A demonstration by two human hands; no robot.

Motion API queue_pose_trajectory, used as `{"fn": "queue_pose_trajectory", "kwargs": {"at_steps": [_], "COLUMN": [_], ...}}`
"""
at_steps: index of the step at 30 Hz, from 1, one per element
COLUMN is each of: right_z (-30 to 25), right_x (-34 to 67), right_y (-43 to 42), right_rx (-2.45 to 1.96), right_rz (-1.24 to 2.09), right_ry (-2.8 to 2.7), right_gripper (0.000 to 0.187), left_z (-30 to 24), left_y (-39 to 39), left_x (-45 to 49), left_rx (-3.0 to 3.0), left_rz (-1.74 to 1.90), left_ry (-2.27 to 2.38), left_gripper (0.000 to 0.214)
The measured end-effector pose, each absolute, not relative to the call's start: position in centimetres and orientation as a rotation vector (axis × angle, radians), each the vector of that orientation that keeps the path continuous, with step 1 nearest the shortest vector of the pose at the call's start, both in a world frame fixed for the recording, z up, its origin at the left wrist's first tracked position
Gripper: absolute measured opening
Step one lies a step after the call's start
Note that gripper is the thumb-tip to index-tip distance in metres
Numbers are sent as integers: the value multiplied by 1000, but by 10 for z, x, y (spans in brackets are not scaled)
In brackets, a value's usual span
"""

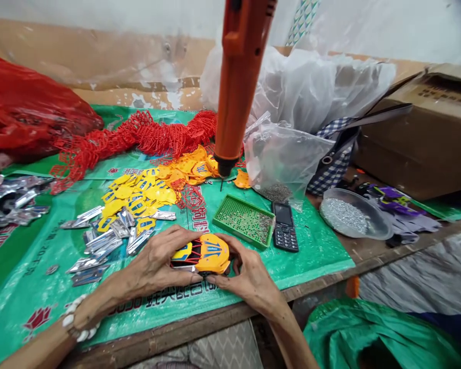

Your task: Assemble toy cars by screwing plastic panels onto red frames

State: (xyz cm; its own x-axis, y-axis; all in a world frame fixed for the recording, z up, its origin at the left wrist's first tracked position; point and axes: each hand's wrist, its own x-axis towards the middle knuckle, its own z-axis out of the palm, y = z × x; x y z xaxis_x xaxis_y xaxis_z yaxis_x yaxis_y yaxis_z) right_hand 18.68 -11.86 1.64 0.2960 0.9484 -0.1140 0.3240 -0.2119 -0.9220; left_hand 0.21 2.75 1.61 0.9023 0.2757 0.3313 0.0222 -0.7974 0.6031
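A toy car (212, 254) with an orange hood, a red cage-like frame and a yellow piece is held between both hands over the front of the table. My left hand (163, 261) grips its left end, thumb along the near side. Around its right end curl the fingers of my right hand (246, 264). Just beyond the car lies a green perforated tray (234, 218) with many small screws. An orange electric screwdriver (238, 82) hangs upright above the table, its bit pointing down, apart from both hands.
Yellow pieces (138, 192), orange pieces (190, 166), red frames (153, 136) and silver parts (107, 241) lie in piles. Right of the tray are a keypad phone (285, 225), a bag of screws (284, 164) and a bowl of small metal parts (346, 215). A cardboard box (415, 133) stands far right.
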Motion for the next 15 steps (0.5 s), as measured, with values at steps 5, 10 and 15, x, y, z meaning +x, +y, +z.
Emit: {"fn": "queue_pose_trajectory", "kwargs": {"at_steps": [5,10,15], "right_z": [14,19,21], "right_x": [188,189,189], "right_y": [-120,-121,-123], "right_rx": [-1648,-1559,-1507], "right_rz": [955,1003,1060], "right_ry": [-1116,-1046,-918], "right_gripper": [73,70,75], "left_z": [30,37,51], "left_y": [25,23,14], "left_x": [2,3,15], "left_rx": [2399,2291,2031], "left_rz": [409,310,164], "left_ry": [307,448,659], "left_gripper": [57,59,69]}}
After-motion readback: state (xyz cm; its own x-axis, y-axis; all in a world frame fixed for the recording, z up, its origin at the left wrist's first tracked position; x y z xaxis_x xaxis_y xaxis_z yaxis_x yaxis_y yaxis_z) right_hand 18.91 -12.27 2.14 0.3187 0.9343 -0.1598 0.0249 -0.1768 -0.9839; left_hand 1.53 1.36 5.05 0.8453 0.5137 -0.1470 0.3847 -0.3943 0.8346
